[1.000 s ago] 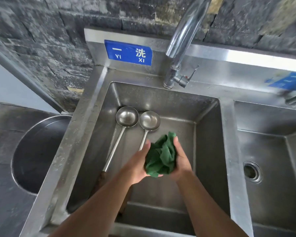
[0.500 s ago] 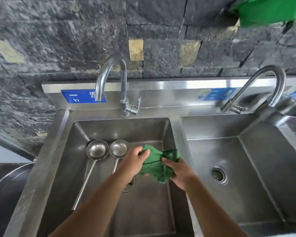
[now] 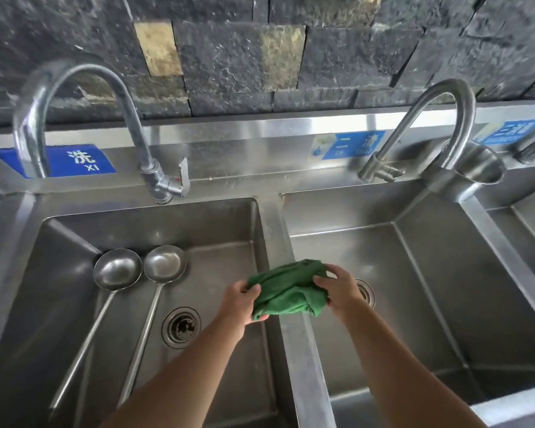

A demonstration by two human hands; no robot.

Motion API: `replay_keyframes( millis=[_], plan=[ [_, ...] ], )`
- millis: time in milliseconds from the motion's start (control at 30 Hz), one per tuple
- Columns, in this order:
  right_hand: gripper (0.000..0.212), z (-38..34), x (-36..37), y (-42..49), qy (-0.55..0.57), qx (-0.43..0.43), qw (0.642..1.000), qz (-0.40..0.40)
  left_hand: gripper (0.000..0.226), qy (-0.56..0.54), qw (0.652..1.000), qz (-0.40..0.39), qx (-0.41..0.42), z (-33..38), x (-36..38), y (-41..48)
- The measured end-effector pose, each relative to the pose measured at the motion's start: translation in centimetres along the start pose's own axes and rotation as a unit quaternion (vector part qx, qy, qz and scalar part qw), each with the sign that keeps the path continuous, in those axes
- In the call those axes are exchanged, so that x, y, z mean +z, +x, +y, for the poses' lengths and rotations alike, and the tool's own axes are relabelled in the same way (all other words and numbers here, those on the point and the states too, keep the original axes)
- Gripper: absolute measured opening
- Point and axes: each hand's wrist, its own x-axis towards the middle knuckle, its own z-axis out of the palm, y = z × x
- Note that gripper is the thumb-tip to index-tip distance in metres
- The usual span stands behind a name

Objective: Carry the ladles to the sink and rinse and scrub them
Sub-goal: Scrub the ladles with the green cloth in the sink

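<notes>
Since a second ago the green cloth (image 3: 288, 288) has shifted right, over the divider (image 3: 294, 359) between the basins, left hand (image 3: 240, 301) and right hand (image 3: 337, 291) each gripping one end, while both ladles (image 3: 117, 268) lie side by side in the left basin (image 3: 155, 223).

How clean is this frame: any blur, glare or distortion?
Head view: the left faucet is motion-smeared along its arch; head view: the sink looks wide-angle stretched; head view: soft glare on the larger ladle and smaller ladle, green cloth sharp.
</notes>
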Motion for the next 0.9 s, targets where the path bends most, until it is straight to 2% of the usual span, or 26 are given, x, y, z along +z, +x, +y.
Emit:
replay_keyframes(
  millis=[167, 267, 400, 500, 567, 667, 767, 900],
  plan=[
    [0.030, 2.5, 1.3, 1.8, -0.003, 0.050, 0.999, 0.006, 0.021, 0.010, 0.998, 0.053, 0.010, -2.0, 1.1, 2.2],
    [0.023, 3.1, 1.5, 2.2, 0.025, 0.066, 0.998, 0.003, 0.014, -0.018, 0.998, 0.055, 0.002, -2.9, 1.8, 3.0],
    [0.023, 4.2, 0.9, 2.5, -0.027, 0.070, 0.997, 0.005, 0.015, -0.040, 0.997, 0.051, -0.042, -3.6, 2.0, 2.9],
    [0.029, 4.0, 0.6, 2.2, -0.228, -0.014, 0.972, 0.056, 0.017, 0.018, 0.998, 0.050, -0.041, -3.1, 1.4, 2.3],
    [0.032, 3.0, 0.1, 1.5, -0.300, -0.061, 0.948, 0.086, 0.015, 0.069, 0.996, 0.056, -0.029, -2.4, 0.7, 1.7],
    [0.036, 1.0, -0.4, 0.1, -0.296, -0.096, 0.944, 0.109, 0.005, 0.132, 0.990, 0.053, 0.000, -0.7, -1.3, 0.2],
    [0.031, -0.6, -0.2, -3.0, -0.308, -0.170, 0.926, 0.139, 0.014, 0.200, 0.979, 0.035, 0.029, 1.0, -4.2, -2.2],
    [0.023, -1.8, 1.9, -6.1, -0.277, -0.218, 0.929, 0.112, 0.010, 0.263, 0.959, 0.049, 0.090, 2.6, -7.7, -5.1]
  ],
)
